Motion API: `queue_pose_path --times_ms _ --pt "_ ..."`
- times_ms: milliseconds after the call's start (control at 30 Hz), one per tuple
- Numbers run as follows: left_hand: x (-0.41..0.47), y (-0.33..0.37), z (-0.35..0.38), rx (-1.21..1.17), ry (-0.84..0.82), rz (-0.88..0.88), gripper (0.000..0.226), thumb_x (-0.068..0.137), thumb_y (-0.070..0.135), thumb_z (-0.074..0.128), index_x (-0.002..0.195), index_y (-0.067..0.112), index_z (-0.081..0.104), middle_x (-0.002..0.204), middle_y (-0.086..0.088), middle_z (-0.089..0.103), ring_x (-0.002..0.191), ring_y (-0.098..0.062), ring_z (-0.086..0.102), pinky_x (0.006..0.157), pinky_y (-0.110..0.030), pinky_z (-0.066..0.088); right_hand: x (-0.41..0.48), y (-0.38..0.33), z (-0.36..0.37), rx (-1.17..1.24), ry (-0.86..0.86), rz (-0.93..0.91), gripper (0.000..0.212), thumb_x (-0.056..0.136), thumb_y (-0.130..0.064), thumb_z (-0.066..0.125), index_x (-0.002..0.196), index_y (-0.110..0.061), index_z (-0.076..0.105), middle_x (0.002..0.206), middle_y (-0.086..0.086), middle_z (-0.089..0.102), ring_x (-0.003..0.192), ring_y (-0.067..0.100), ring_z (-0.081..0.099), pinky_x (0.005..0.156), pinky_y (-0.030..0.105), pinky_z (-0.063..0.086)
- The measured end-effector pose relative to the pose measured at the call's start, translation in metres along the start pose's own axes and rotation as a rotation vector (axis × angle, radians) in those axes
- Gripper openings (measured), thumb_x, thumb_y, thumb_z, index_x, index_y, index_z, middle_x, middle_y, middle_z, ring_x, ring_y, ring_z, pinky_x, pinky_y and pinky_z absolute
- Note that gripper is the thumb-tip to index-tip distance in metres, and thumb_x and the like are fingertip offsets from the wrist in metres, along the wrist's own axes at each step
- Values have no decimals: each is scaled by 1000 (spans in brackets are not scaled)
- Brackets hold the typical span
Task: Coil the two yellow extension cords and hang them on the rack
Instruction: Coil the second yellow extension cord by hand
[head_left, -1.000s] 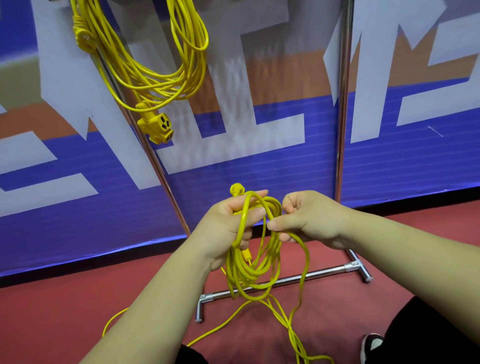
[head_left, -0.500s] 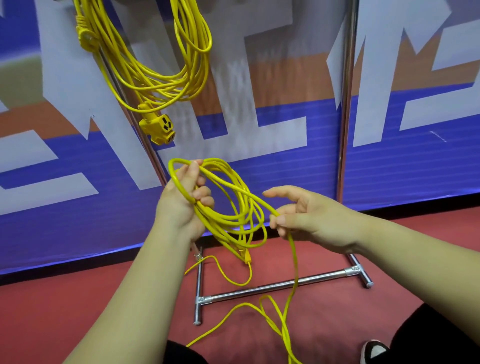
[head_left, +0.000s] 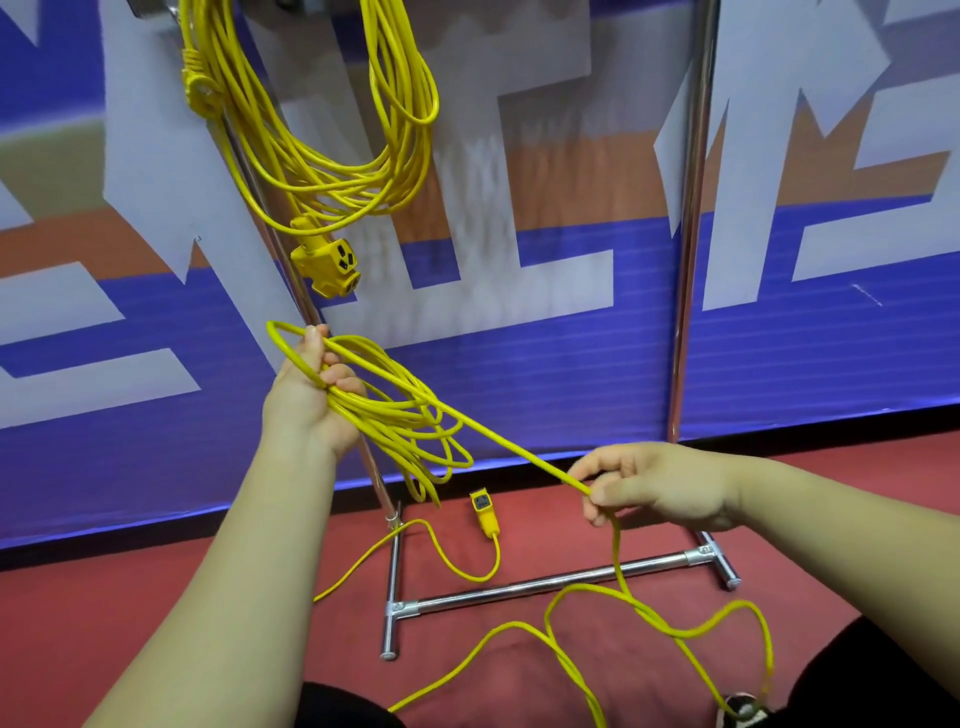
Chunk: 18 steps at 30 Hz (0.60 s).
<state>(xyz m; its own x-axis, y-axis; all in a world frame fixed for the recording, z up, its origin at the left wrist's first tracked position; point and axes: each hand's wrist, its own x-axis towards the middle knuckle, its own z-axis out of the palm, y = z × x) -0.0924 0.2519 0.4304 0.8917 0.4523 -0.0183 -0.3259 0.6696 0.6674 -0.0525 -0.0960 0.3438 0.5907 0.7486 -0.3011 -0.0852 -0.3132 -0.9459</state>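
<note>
My left hand (head_left: 306, 410) grips half-made cord coil (head_left: 410, 421); right hand (head_left: 654, 488) pinches taut strand; hands apart. Slack loops on floor; other coil (head_left: 322, 150) hangs on rack (head_left: 691, 260).

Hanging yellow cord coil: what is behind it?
The rack's slanting chrome pole passes behind the hanging coil, with the blue, white and orange banner behind that. The coil's strands cover parts of the pole; its hanging point is out of frame.
</note>
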Motion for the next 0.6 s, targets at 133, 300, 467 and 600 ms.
queue_pose_path --times_ms 133,300,467,600 --pt "-5 -5 4 87 11 4 12 100 30 59 94 19 61 66 6 45 41 0 42 39 -13 37 4 11 0 -145 18 41 28 98 -1 57 125 -10 59 88 5 73 87 17 66 88 33 49" --pt "-15 -18 6 370 -1 -15 8 102 23 57 103 25 66 64 7 42 42 -1 36 37 -13 33 11 1 -1 10 201 -60 31 98 2 55 125 -14 55 87 11 73 72 21 61 68 31 48" --pt "-20 -40 -11 663 18 -112 33 101 12 59 129 30 58 60 9 53 43 -4 38 37 -16 34 4 -25 -2 173 371 -193 19 97 -2 57 112 -12 53 87 11 73 56 16 48 54 28 34" --pt "-18 -49 -27 808 54 -100 37 100 10 60 133 26 56 65 4 56 45 -8 38 40 -19 35 -1 -28 -4 364 478 -212 12 98 -3 54 97 -14 49 79 13 68 46 14 26 53 30 20"
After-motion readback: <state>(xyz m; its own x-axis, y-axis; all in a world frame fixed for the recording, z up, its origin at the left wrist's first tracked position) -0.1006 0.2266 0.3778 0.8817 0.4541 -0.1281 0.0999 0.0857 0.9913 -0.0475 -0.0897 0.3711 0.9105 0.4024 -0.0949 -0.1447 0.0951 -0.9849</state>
